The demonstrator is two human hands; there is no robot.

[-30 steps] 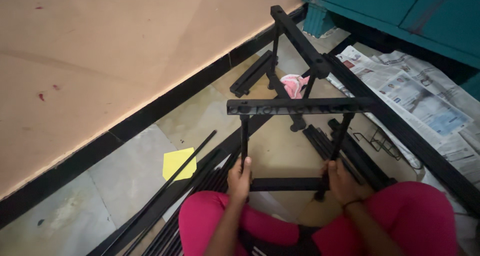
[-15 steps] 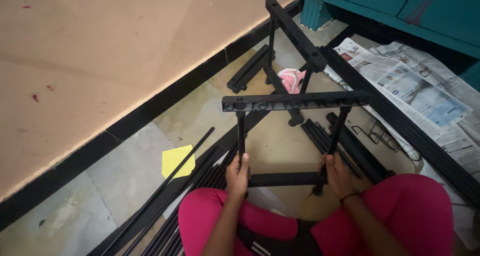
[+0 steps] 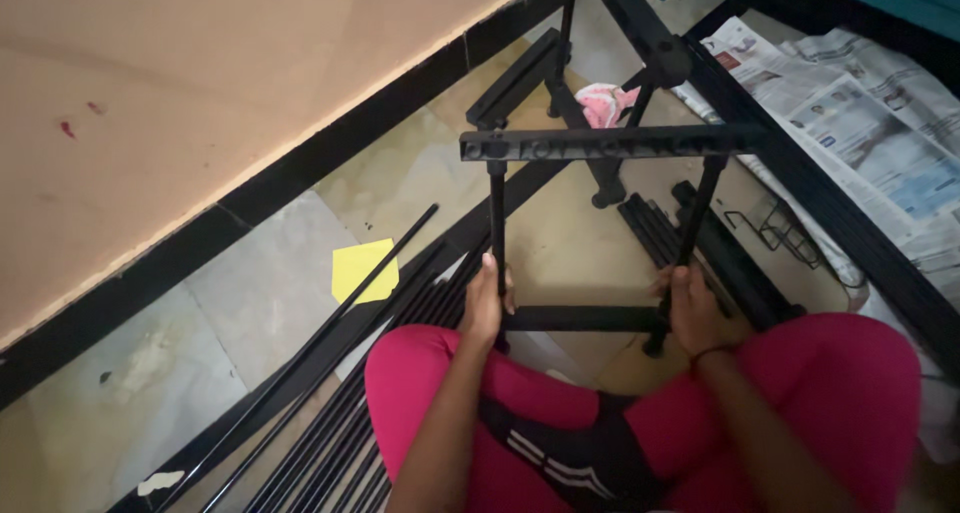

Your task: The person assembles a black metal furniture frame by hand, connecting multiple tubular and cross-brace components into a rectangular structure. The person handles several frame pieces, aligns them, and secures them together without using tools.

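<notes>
Both hands are clenching the black frame [image 3: 600, 233]: left hand [image 3: 487, 303] wrapping its left upright rod, right hand [image 3: 690, 308] wrapping the right one. The frame is standing upright over the floor [image 3: 250, 293] before the knees, crossbars running left-right. Its far end is getting cut off at the top.

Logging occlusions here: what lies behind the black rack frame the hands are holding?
Behind the black rack frame, seen between its bars: a pink cloth, more black bars and floor tiles. The frame's own bars cover parts of these.

Rods [image 3: 330, 373] left of frame [image 3: 600, 173], newspapers [image 3: 860, 123] right
</notes>
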